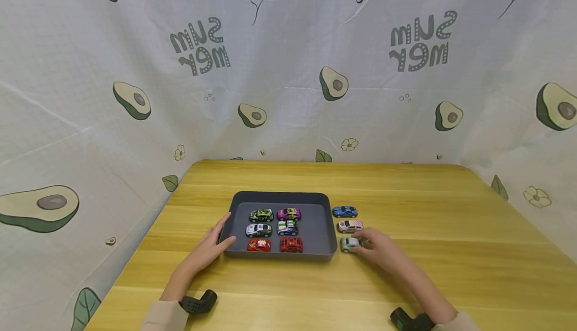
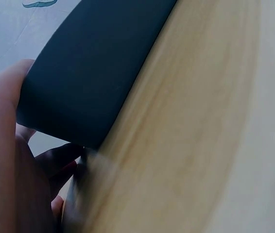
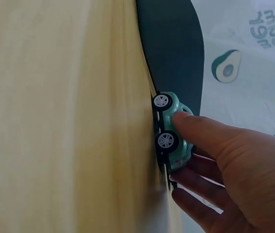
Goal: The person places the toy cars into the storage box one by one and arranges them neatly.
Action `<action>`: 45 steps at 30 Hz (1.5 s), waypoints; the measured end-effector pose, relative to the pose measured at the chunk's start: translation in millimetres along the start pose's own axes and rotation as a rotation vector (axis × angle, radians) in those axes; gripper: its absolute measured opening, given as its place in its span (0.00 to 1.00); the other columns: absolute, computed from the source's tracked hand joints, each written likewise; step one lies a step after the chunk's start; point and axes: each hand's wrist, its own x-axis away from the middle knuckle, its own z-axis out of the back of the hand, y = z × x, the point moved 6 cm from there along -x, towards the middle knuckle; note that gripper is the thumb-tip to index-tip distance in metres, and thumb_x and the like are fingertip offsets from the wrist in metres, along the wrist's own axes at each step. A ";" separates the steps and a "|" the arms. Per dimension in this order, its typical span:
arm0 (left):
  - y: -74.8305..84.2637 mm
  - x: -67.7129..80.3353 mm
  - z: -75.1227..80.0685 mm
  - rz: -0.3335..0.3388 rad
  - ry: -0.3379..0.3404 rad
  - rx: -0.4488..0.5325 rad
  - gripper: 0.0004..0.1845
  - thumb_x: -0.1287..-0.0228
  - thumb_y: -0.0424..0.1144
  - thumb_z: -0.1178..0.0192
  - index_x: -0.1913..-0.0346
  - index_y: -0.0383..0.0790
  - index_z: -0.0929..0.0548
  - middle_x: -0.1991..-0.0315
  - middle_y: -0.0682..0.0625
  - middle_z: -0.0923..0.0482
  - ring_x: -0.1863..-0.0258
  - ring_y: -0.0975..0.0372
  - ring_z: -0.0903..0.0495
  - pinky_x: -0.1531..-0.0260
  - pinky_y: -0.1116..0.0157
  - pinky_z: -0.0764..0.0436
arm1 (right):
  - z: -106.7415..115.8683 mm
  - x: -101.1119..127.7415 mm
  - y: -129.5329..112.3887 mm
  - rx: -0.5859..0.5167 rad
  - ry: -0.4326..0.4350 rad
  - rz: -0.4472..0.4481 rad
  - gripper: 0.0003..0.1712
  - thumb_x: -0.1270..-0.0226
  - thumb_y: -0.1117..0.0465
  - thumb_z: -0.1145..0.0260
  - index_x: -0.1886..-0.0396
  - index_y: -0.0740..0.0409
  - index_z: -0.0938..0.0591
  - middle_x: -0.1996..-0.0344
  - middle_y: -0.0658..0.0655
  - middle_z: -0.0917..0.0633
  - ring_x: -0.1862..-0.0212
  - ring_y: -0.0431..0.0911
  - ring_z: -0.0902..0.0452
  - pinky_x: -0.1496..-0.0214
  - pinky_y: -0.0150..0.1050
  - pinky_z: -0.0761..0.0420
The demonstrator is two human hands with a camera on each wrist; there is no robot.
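My right hand (image 1: pixel 382 252) pinches a mint-green toy car (image 3: pixel 174 128) between thumb and fingers; the car's wheels are at the tabletop, just right of the tray. Behind it, a pale pink-and-white toy car (image 1: pixel 349 226) and a blue toy car (image 1: pixel 344 212) stand in a column. The dark grey tray (image 1: pixel 315 236) holds several toy cars in two columns, among them a purple car (image 1: pixel 289 214), a camouflage car (image 1: pixel 261 215) and a red car (image 1: pixel 291 245). My left hand (image 1: pixel 208 248) holds the tray's left side, thumb over the rim and fingers along the outer wall.
The wooden table (image 1: pixel 405 196) extends well to the right of the tray. A white curtain (image 1: pixel 288 45) with avocado prints hangs behind and beside it. Each wrist wears a black camera mount, one (image 1: pixel 198 303) at the left and one (image 1: pixel 410 320) at the right.
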 end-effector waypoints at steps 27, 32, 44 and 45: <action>0.1 -2.0 1.5 -0.011 -0.001 0.003 0.37 0.36 0.54 0.51 0.28 0.55 0.55 0.29 0.35 0.53 0.32 0.34 0.60 0.43 0.31 0.54 | 18.4 -4.0 -9.6 0.037 0.069 0.056 0.17 0.46 0.62 0.33 0.58 0.67 0.20 0.60 0.62 0.17 0.57 0.55 0.22 0.55 0.49 0.22; -0.4 -1.4 1.2 -0.009 -0.004 0.005 0.37 0.36 0.54 0.51 0.28 0.55 0.56 0.29 0.36 0.54 0.32 0.34 0.61 0.43 0.31 0.55 | 22.7 -7.3 -19.1 0.025 0.084 0.080 0.16 0.46 0.62 0.33 0.58 0.66 0.20 0.61 0.61 0.17 0.57 0.54 0.22 0.54 0.48 0.22; 0.5 0.4 0.9 0.001 0.000 -0.006 0.38 0.36 0.55 0.51 0.28 0.55 0.55 0.29 0.36 0.53 0.32 0.34 0.60 0.43 0.31 0.53 | 19.4 -20.5 -44.5 0.001 0.048 0.093 0.18 0.45 0.59 0.33 0.57 0.65 0.20 0.60 0.61 0.18 0.60 0.51 0.20 0.59 0.43 0.20; 0.6 0.5 1.0 0.002 -0.001 -0.006 0.38 0.36 0.55 0.51 0.28 0.55 0.55 0.29 0.36 0.53 0.32 0.34 0.60 0.43 0.31 0.53 | 18.1 -21.6 -46.6 -0.008 0.046 0.092 0.18 0.46 0.59 0.33 0.57 0.65 0.20 0.60 0.60 0.18 0.61 0.51 0.20 0.59 0.42 0.20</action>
